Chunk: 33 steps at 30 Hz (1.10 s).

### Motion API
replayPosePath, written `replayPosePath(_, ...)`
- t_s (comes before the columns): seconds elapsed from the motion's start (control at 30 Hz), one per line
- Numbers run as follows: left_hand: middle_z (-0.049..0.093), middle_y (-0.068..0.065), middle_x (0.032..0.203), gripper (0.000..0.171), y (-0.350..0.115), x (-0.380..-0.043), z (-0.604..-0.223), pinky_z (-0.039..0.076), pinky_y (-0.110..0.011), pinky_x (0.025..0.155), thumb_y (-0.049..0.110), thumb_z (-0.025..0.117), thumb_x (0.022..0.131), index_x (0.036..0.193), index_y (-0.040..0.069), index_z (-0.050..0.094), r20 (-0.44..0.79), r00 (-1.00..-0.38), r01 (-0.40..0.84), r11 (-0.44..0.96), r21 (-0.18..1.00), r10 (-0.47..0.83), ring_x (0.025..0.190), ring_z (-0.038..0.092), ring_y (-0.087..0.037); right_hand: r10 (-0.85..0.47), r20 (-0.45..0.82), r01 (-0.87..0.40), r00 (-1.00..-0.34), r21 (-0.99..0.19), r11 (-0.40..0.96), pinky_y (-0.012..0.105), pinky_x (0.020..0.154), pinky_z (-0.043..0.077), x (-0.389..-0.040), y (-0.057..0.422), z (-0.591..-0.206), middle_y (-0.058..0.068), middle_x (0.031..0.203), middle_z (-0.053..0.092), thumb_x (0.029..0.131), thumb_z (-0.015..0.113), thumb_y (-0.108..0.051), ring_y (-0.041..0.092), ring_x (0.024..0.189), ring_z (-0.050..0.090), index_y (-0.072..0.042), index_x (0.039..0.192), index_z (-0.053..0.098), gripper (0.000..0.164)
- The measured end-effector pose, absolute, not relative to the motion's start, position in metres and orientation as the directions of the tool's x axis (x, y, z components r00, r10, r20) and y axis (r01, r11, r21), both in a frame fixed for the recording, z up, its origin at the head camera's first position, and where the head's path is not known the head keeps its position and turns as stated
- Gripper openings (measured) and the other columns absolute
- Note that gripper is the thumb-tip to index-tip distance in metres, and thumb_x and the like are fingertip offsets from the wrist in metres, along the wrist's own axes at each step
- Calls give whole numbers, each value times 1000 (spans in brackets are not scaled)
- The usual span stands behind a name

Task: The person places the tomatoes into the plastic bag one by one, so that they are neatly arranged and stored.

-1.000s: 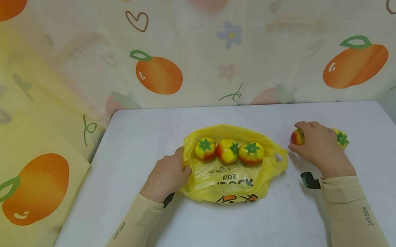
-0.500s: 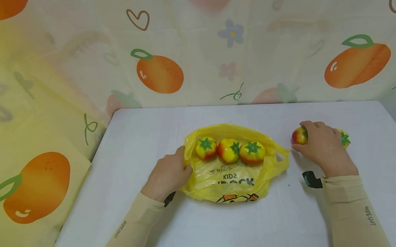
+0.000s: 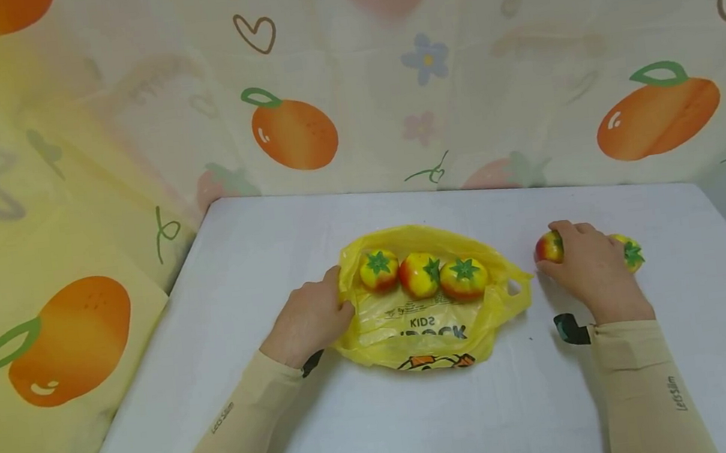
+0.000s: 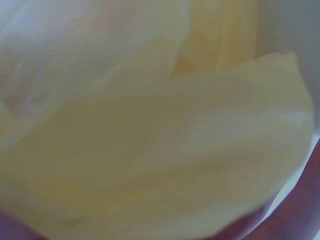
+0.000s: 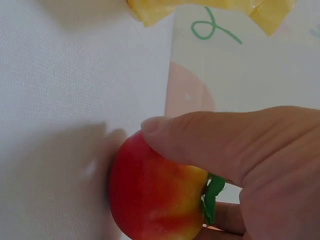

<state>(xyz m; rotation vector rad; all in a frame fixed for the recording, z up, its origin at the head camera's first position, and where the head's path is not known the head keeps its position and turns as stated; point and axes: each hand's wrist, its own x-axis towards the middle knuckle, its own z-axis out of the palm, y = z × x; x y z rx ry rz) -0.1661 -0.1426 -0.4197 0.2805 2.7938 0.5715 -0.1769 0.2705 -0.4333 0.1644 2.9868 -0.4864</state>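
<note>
A yellow plastic bag (image 3: 425,321) lies with its mouth spread, printed with black lettering. My left hand (image 3: 306,320) pinches its left rim; in the left wrist view, the bag's pale film (image 4: 165,160) hides most else. Three red-and-yellow tomato-like fruits with green leafy tops, one of them the middle fruit (image 3: 419,275), sit in a row inside. Right of the bag, my right hand (image 3: 593,270) grips a similar fruit (image 5: 155,190) on the table, thumb across its side. Another such fruit (image 3: 631,252) shows just beyond that hand, partly hidden by it.
A white cloth-covered table (image 3: 469,425) carries everything. Behind it and at the left hang curtains printed with oranges (image 3: 295,135). The bag's handle loop (image 3: 515,291) points toward the right hand.
My right hand has shifted slightly to the right, leaving a bit more of the gripped fruit showing. The left hand and the bag stay where they were.
</note>
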Motion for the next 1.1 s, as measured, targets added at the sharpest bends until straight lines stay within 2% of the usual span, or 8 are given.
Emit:
replayPosePath(0.53,66,-10,83,45,-142,-166,-420,46,-31,56,21,56,102,142,-1,52,-227,-943,133,903,409,242,62,60,-25,63,-104,94,-993,-331,939,77,113,32,-176,270,-428,38,145,47,99,76,-33,56,126,47,1,157,42,75)
replayPosePath(0.7,65,-10,83,45,-142,-166,-420,45,-30,55,21,57,102,141,-1,52,-229,-943,134,903,409,243,62,60,-24,47,-106,82,-993,-360,930,77,110,40,-174,263,-420,35,151,46,100,75,-40,55,128,46,-5,160,41,77)
replayPosePath(0.87,64,-9,80,43,-143,-166,-420,44,-29,54,19,56,102,139,-1,53,-223,-942,138,896,422,250,59,59,-23,-4,-60,20,-998,-391,920,74,106,47,-169,244,-406,32,153,47,100,75,-40,53,128,48,-9,160,44,74)
replayPosePath(1.1,65,-9,82,48,-143,-165,-420,44,-29,55,20,57,102,145,-1,51,-233,-941,129,896,425,246,60,59,-23,-58,14,-58,-998,-425,903,72,107,50,-156,221,-385,29,155,48,100,77,-34,53,128,51,-11,159,48,70)
